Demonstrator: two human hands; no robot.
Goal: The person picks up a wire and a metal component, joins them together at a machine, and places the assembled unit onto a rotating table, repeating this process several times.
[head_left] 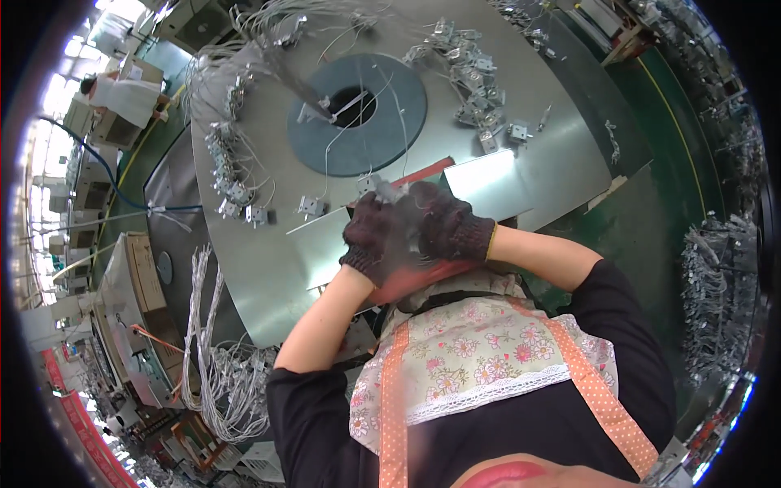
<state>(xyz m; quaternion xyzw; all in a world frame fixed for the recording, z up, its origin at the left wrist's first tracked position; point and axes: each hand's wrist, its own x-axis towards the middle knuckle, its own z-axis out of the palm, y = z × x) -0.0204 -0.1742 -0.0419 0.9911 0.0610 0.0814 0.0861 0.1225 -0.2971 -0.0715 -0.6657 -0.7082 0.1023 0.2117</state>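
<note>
On the near side of the smooth metal table point(561, 163), a small metal-cased connector point(368, 184) sits close by the gloved left hand point(371, 234) and right hand point(443, 221), fingers curled, though blur hides any grip; it looks light, rigid, best held by its sides; green floor point(651, 138) lies beyond.

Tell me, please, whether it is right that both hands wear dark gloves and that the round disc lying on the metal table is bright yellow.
Not quite: the head view shows that the round disc lying on the metal table is blue-grey, not bright yellow. The left hand and right hand do both wear dark gloves.
</note>
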